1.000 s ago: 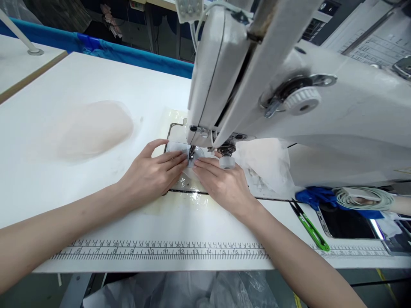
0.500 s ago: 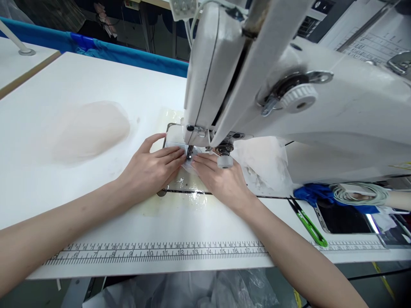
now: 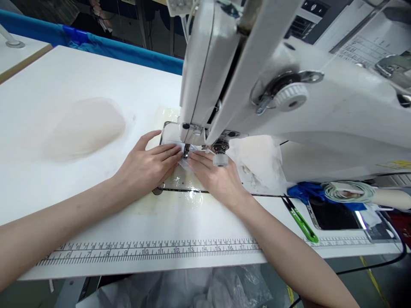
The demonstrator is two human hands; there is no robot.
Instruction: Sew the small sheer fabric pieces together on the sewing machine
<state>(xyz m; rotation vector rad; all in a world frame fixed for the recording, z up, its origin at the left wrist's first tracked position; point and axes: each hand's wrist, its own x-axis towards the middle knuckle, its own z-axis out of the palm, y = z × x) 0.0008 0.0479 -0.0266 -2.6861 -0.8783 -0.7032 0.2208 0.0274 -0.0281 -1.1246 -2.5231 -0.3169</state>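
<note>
Both hands lie at the needle area of a white sewing machine (image 3: 272,81). My left hand (image 3: 146,164) rests on the left side with its fingers stretched out flat and the thumb spread away. My right hand (image 3: 221,177) lies on the right, fingers extended, its thumb hidden. Between the fingertips, a small piece of thin, sheer whitish fabric (image 3: 183,163) sits under the metal presser foot (image 3: 186,150). The fingertips press on its sides; most of it is covered. Beneath lies the shiny machine bed plate (image 3: 180,184).
Pale sheer fabric (image 3: 85,128) lies on the left tabletop; more whitish fabric (image 3: 260,160) sits right of the needle. A printed ruler (image 3: 144,252) runs along the front edge. Green thread snips (image 3: 302,220), a phone (image 3: 334,215) and a coiled cable (image 3: 348,191) are at right.
The whole view has shifted slightly, so things appear a little further left. Both hands stay beside the presser foot, with only slight movement at the fabric.
</note>
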